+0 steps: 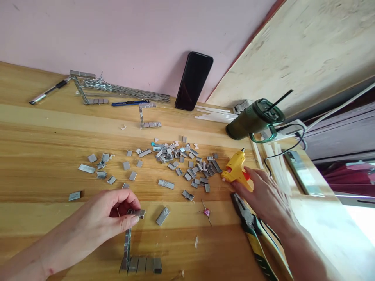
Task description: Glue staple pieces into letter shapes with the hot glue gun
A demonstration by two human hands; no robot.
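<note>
My left hand (102, 214) pinches the upper end of a C-shaped frame (127, 246) built of small grey metal clips, between thumb and fingers. The frame's lower row lies near the table's front edge. My right hand (265, 193) is wrapped around a yellow hot glue gun (234, 166), whose dark nozzle points up and away. Between the hands lies a scattered heap of loose metal clips (172, 152). One joined clip piece (163, 216) rests just right of my left hand.
Pliers (249, 222) lie beside my right forearm. Behind stand a phone (194, 80) against the wall and a green tumbler (252, 119). Two more C-shaped frames, metal wires (125, 90), a blue tool (130, 103) and a pen (49, 92) lie at the back. Glue sticks (275, 166) are right.
</note>
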